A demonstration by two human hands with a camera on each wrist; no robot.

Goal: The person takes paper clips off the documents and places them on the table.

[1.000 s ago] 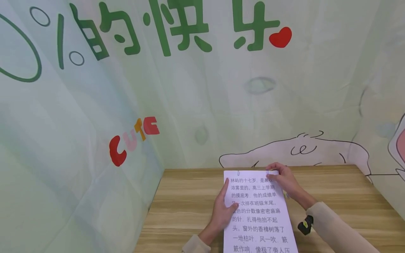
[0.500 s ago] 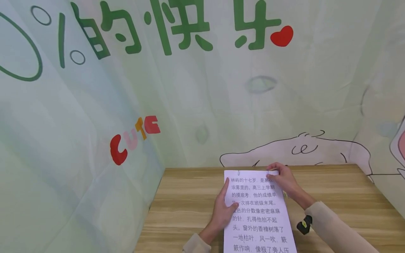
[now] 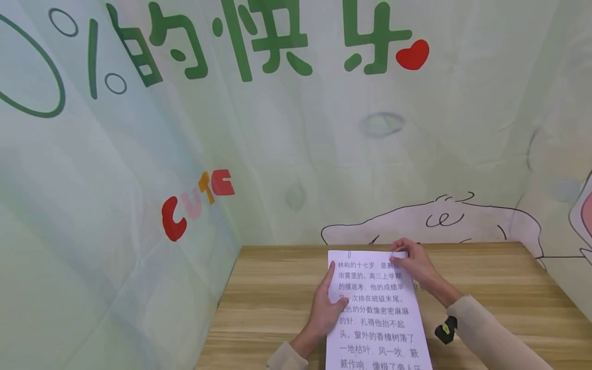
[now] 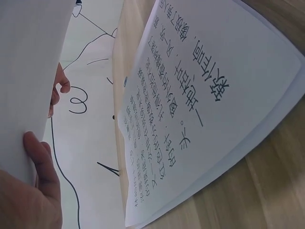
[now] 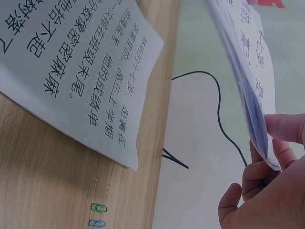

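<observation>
Printed sheets (image 3: 374,329) held up above the table (image 3: 273,288): my left hand (image 3: 326,306) grips their left edge, my right hand (image 3: 418,264) pinches the top right corner. Second stack (image 4: 243,62) lies on the table. Green clip (image 5: 98,207), blue clip (image 5: 97,223) near it.
</observation>
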